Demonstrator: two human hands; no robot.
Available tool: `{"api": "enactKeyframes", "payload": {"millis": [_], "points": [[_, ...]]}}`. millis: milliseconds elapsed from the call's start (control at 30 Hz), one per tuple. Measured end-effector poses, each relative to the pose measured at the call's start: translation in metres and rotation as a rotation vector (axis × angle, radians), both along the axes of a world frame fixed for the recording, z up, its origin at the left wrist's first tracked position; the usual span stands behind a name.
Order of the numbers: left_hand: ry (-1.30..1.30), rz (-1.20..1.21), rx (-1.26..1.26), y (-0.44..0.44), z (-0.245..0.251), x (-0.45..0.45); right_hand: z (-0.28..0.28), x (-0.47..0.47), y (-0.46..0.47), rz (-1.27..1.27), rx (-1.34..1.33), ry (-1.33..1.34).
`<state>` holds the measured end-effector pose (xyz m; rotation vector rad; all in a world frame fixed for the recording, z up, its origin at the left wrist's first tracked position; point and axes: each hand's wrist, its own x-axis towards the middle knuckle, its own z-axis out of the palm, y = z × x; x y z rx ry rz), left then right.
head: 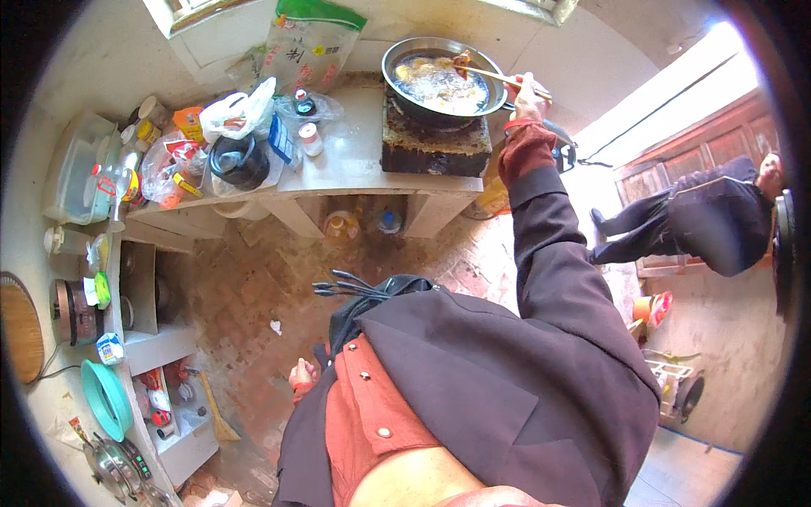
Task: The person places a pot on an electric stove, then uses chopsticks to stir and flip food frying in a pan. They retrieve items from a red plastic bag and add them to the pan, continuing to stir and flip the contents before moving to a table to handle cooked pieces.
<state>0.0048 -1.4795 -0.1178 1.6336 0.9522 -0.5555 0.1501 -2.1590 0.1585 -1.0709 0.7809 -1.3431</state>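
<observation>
My right hand (531, 98) grips a pair of wooden chopsticks (491, 75) at the right side of a metal pan (437, 109). Their tips hold a browned piece of food (462, 60) above hot, bubbling oil (440, 82), where pale pieces are frying. Under the pan is a stove (436, 152) with a grimy, rusty top, standing at the right end of the counter (355, 168). My left hand (303, 372) hangs low beside my dark jacket, fingers curled in, with nothing visible in it.
Left along the counter are a black pot (239, 166), a white plastic bag (237, 114), a small jar (310, 139) and a dark bottle (305, 102). Shelves with a teal basin (104, 400) line the left wall. Another person in dark trousers (716, 212) is at the right, near a wooden door (697, 155).
</observation>
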Motion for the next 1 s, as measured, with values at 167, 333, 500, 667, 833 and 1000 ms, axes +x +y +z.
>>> {"api": "enactKeyframes", "payload": {"millis": [167, 333, 500, 667, 833, 1000], "points": [[0.003, 0.022, -0.026, 0.007, -0.003, -0.003, -0.003, -0.001, 0.002, 0.017, 0.022, 0.039], [0.048, 0.052, -0.070, 0.015, -0.004, -0.004, 0.000, -0.003, 0.012, -0.008, 0.042, 0.025], [0.027, 0.101, -0.039, 0.013, -0.011, -0.004, -0.002, -0.006, 0.006, -0.017, 0.038, -0.028], [0.015, 0.111, -0.027, 0.020, -0.029, -0.008, 0.007, -0.006, 0.012, -0.016, 0.023, -0.015], [0.021, 0.157, -0.018, 0.002, -0.010, -0.002, 0.005, -0.003, -0.002, 0.013, 0.017, -0.006], [0.048, 0.151, 0.002, -0.010, -0.012, 0.004, 0.011, -0.006, -0.003, 0.008, 0.081, -0.029]]}}
